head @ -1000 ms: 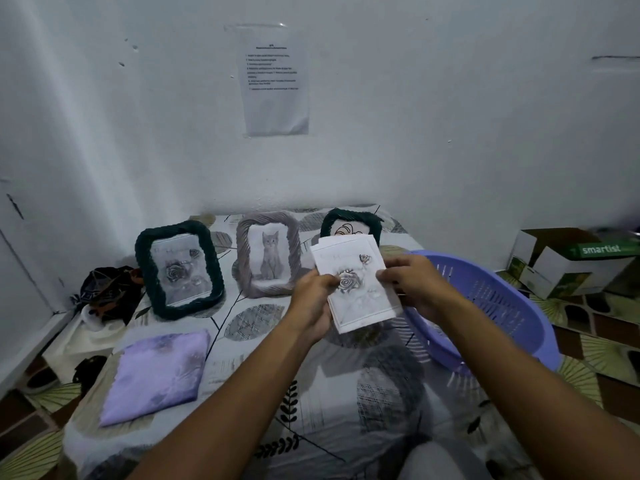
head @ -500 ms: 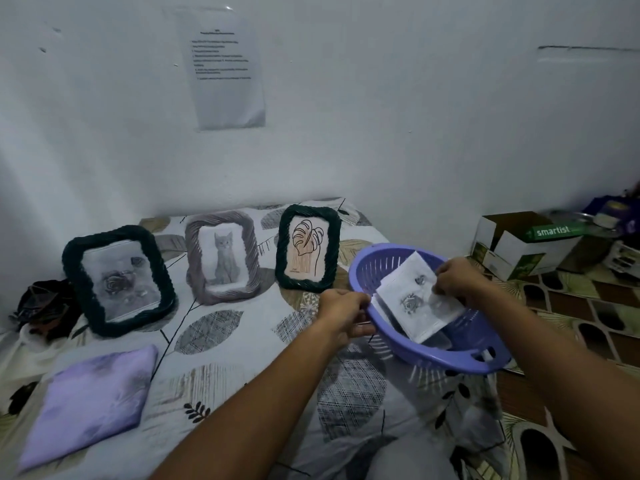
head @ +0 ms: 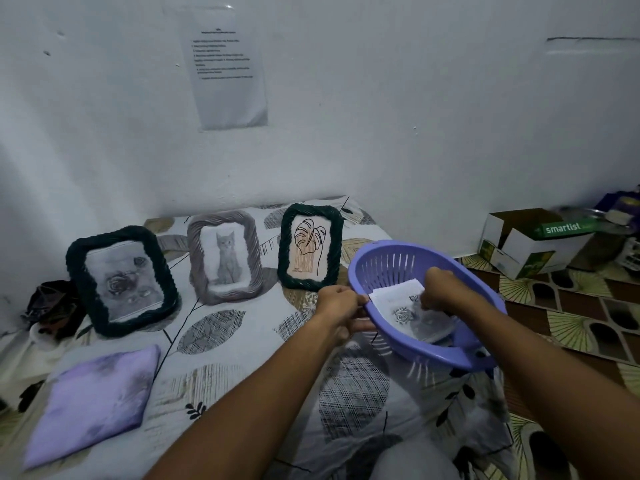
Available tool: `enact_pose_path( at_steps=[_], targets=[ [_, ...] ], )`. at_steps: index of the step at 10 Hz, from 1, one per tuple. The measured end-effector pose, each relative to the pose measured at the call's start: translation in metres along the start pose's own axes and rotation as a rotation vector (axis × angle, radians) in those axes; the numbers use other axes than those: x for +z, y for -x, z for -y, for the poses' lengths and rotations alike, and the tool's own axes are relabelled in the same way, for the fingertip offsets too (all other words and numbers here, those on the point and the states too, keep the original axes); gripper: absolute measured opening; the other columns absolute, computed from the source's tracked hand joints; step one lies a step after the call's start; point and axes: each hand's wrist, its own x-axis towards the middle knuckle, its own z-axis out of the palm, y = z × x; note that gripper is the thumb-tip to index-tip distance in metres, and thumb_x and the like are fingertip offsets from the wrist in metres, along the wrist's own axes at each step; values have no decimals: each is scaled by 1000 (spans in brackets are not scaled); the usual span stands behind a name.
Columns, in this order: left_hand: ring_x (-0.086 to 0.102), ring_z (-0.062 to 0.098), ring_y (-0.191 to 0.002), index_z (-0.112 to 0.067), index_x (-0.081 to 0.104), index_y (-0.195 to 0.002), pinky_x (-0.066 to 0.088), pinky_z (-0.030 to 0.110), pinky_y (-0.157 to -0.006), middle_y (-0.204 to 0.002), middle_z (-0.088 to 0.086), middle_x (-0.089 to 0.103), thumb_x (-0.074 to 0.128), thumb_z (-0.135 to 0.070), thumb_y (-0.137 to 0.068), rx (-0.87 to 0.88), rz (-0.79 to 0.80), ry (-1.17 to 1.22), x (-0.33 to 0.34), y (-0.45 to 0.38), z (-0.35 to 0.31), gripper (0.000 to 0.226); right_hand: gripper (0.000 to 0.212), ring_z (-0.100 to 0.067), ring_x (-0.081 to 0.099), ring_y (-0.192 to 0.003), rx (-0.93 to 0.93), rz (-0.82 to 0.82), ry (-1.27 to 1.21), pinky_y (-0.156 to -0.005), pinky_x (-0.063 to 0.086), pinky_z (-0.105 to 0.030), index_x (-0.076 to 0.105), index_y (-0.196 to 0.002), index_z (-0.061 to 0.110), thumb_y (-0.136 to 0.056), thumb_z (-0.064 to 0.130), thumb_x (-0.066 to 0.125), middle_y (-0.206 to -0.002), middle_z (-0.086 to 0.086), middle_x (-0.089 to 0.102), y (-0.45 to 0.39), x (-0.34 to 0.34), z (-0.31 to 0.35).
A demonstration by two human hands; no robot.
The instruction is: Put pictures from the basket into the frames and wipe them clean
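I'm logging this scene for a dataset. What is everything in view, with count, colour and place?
picture frames: 3, two dark green, one grey, standing in a row by the wall
basket: 1, purple, right edge of the bed
pictures: small white stack, rose print on top, inside the basket
folded cloth: 1, lilac, front left
paper sheet: 1, white, on the wall
cardboard box: 1, white and green, on the floor at right
left hand: grips the basket rim
right hand: holds the pictures

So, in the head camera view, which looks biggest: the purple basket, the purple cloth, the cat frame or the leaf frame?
1. purple basket
2. purple cloth, close behind; it lies nearer the camera, so this ranking is unsure
3. cat frame
4. leaf frame, slightly smaller and farther back
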Motion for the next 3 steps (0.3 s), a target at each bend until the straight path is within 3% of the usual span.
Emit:
enact_pose_path(
  at_steps=[2,3],
  targets=[
    [65,19,-55,-1,57,-95,56,30,-47,-87,18,65,54,2,-93,14,-7,-44,-5,1,-2,5,19,-26,49,-67,-31,-1,-36,-60,47,-37,51,-78,3,-86,12,66,-74,-14,50,10,-8,5],
    [60,16,-58,-5,57,-105,53,28,-49,-95,16,64,58,-6,-92,61,2,-95,-15,11,4,13,21,-25,56,-66,-87,-145,-389,-61,49,-38,66,-103,-6,-83,4,66,-80,-22,64,17,-26,11]
  ],
)
